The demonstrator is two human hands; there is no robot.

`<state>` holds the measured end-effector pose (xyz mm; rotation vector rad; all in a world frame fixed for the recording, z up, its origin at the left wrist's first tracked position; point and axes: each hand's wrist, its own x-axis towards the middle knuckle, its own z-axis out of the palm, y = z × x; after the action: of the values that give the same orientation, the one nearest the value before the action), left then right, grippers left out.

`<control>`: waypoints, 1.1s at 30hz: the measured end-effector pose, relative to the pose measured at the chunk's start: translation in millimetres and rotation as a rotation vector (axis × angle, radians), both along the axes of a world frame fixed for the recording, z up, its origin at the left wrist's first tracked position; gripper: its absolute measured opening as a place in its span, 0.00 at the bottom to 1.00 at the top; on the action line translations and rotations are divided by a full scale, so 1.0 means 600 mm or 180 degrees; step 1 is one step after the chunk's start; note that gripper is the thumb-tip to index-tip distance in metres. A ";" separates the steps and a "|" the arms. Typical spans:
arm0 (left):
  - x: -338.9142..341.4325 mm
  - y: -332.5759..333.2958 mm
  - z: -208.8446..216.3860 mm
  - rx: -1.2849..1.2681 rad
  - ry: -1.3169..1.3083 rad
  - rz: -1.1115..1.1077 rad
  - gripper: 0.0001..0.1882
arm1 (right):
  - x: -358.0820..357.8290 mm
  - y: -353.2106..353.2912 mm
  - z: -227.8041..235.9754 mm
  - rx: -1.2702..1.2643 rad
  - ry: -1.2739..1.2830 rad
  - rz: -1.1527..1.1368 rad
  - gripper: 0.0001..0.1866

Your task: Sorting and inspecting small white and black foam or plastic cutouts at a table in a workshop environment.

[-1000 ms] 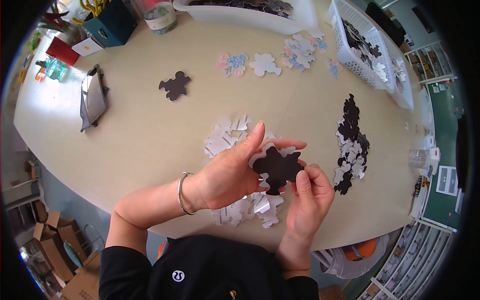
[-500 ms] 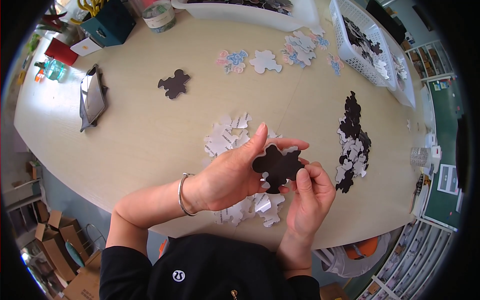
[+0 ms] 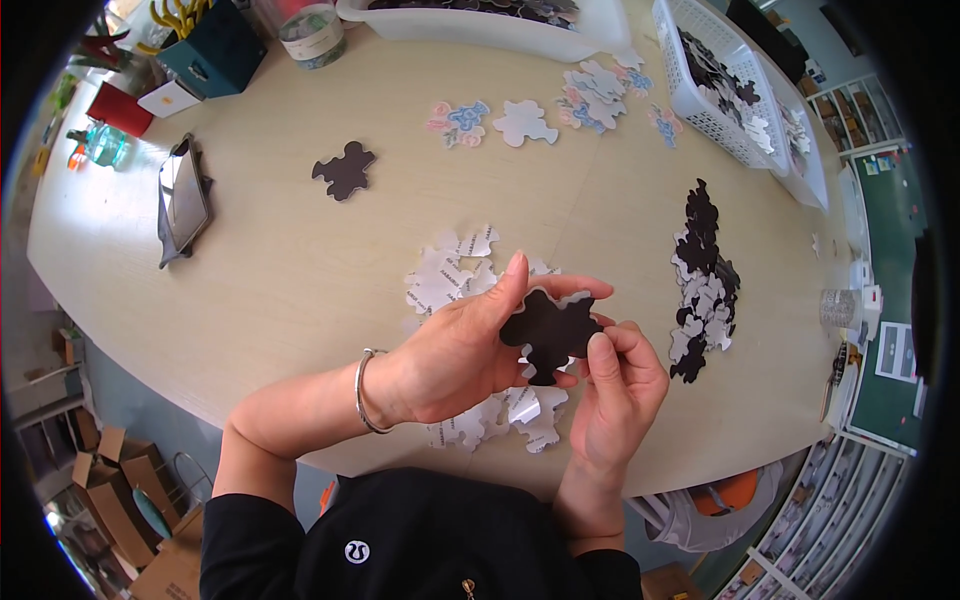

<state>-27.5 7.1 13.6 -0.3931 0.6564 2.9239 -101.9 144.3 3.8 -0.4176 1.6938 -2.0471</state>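
Over the bench (image 3: 270,300), loosely curled left hand (image 3: 450,345) and pinching right hand (image 3: 617,392) are holding a black cutout (image 3: 548,328); slackening risks dropping it.

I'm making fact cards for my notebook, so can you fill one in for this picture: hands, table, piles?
Left hand: open, thumb raised, fingers behind a black cut-out
Right hand: thumb and fingers pinching that cut-out's right edge
Beneath the hands: white printed cut-outs, partly hidden
Farther left: one dark cut-out, lying alone
Farther back: pink-and-blue flower cut-out
Right side: black-and-white heap
Back right: white basket holding more pieces
Table: pale, curved edge
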 end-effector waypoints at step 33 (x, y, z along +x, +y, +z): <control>0.006 0.005 0.002 -0.0418 0.0070 -0.0017 0.20 | 0.002 -0.002 0.009 -0.0210 0.0006 0.0061 0.04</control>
<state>-23.9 9.9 15.1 -0.3719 0.8542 2.8930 -100.6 142.9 9.0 -0.4555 1.6207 -2.0937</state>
